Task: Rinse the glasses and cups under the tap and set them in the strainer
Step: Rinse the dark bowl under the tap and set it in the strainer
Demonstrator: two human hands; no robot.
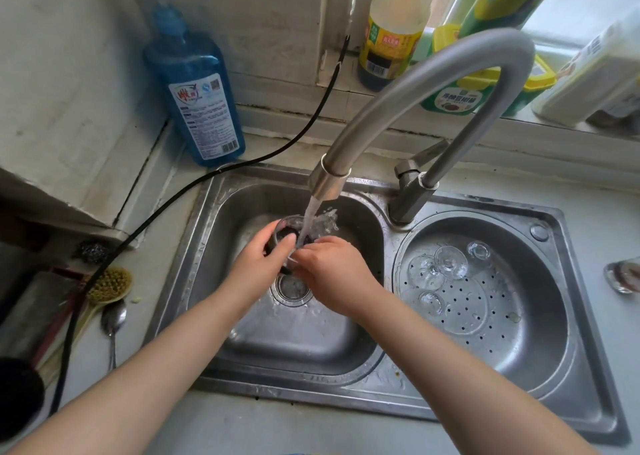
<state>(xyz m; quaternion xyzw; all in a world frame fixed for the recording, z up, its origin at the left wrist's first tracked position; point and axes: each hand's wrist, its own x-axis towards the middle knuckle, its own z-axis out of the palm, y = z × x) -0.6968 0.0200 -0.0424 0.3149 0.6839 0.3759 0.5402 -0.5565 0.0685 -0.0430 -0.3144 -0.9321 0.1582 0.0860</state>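
Water runs from the grey tap into a clear glass held over the left sink basin. My left hand grips the glass from the left side. My right hand holds its lower edge from the right, fingers curled at the rim. Water splashes off the glass. In the right basin sits the round perforated strainer, with three clear glasses upside down in its left part. Another clear glass stands on the counter at the far right edge.
A blue detergent bottle stands behind the sink at the left, with a black cable running past it. A brush and a spoon lie on the counter to the left. Bottles and tubs line the windowsill.
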